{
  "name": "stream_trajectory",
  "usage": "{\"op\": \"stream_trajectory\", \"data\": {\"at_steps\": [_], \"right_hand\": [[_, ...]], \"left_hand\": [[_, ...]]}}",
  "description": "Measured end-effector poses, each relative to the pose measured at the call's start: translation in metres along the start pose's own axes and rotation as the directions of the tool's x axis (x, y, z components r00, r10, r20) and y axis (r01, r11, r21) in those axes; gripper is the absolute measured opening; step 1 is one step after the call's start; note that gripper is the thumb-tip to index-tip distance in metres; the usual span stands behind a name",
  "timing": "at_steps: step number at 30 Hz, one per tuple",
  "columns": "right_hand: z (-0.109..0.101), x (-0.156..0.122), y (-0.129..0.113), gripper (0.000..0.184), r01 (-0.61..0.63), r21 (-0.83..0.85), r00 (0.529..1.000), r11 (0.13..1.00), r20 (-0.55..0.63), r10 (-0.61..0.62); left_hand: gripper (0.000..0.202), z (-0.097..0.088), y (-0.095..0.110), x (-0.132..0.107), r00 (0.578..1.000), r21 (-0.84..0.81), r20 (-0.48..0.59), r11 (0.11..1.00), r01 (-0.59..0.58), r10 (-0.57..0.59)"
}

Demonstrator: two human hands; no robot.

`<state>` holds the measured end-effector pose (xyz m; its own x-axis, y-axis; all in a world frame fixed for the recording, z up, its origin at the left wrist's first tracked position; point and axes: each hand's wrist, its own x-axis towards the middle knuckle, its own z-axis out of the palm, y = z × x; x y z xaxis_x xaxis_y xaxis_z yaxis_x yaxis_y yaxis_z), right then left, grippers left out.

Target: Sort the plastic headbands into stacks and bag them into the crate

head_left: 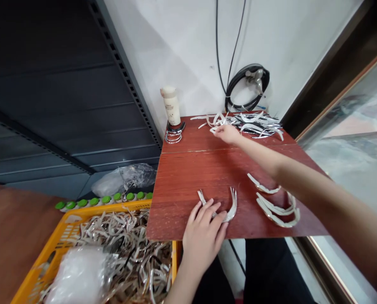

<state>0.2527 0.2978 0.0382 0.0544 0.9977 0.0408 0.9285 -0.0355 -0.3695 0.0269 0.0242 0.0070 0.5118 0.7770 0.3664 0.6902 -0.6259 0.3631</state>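
Observation:
My left hand (pixel 203 231) rests flat, fingers spread, on a small stack of curved white strips (pixel 229 207) near the front edge of the red-brown wooden table (pixel 188 169). My right hand (pixel 226 133) is stretched out to the far side of the table. Its fingers are closed on a white curved strip at the edge of a pile of white and black curved strips (pixel 251 122). A few more curved white strips (pixel 277 207) lie under my right forearm at the front right.
A white bottle (pixel 171 105) stands on metal rings (pixel 174 134) at the table's back left. Coiled black cable (pixel 248 86) hangs on the wall. A yellow crate (pixel 58 236) of curved strips and a plastic bag (pixel 77 274) sits lower left, beside green-capped items (pixel 102 200).

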Motion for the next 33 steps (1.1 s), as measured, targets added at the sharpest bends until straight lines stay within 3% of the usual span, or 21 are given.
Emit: {"op": "stream_trajectory", "data": {"at_steps": [4,7,9,12,15,22,24,27,28,29,30,32,33], "right_hand": [[-0.036,-0.005,0.030,0.029,0.157,0.183,0.971,0.970,0.150,-0.186],[-0.055,-0.015,0.047,0.030,0.278,0.329,0.856,0.902,0.342,-0.388],[-0.057,-0.025,0.051,0.025,0.362,0.307,0.792,0.880,0.397,-0.464],[-0.049,-0.040,0.046,0.021,0.541,0.134,0.785,0.830,0.275,-0.556],[-0.038,-0.055,0.035,0.025,0.636,0.058,0.761,0.770,0.121,-0.637],[-0.017,-0.111,-0.003,0.023,0.644,0.056,0.727,0.763,0.265,-0.633],[-0.021,-0.136,-0.020,0.022,0.680,0.166,0.639,0.715,0.346,-0.688],[-0.033,-0.154,-0.037,0.021,0.658,0.364,0.442,0.659,0.523,-0.729],[-0.037,-0.150,-0.039,0.020,0.642,0.371,0.432,0.671,0.548,-0.716],[-0.039,-0.141,-0.037,0.020,0.636,0.322,0.482,0.702,0.544,-0.687],[-0.041,-0.126,-0.033,0.020,0.632,0.223,0.573,0.742,0.510,-0.642],[-0.040,-0.086,-0.018,0.023,0.536,-0.112,0.825,0.837,0.283,-0.490],[-0.038,-0.064,-0.009,0.027,0.442,-0.242,0.896,0.863,0.163,-0.413]], "left_hand": [[0.024,0.000,0.000,-0.001,1.000,0.008,0.004,1.000,0.004,-0.004],[0.024,0.001,0.000,-0.001,1.000,0.012,-0.001,1.000,0.011,-0.011],[0.023,0.001,0.001,-0.001,1.000,0.011,-0.005,1.000,0.013,-0.013],[0.023,0.001,0.001,-0.001,1.000,0.012,-0.001,1.000,0.012,-0.012],[0.023,0.001,0.000,-0.001,1.000,0.029,0.000,1.000,0.012,-0.012],[0.041,0.004,0.000,0.000,0.998,0.108,-0.056,0.994,0.022,-0.016],[0.053,0.006,0.000,0.001,0.996,0.147,-0.083,0.988,0.041,-0.029],[0.060,0.008,-0.001,0.001,0.997,0.176,-0.069,0.983,0.047,-0.035],[0.058,0.009,-0.001,0.002,0.998,0.176,-0.051,0.983,0.045,-0.036],[0.055,0.009,-0.001,0.002,0.999,0.175,-0.031,0.984,0.042,-0.037],[0.052,0.008,-0.002,0.002,0.999,0.175,-0.012,0.984,0.038,-0.036],[0.047,0.006,-0.002,0.002,0.999,0.179,0.018,0.983,0.031,-0.035],[0.045,0.005,-0.001,0.003,0.999,0.181,0.028,0.983,0.031,-0.036]]}}
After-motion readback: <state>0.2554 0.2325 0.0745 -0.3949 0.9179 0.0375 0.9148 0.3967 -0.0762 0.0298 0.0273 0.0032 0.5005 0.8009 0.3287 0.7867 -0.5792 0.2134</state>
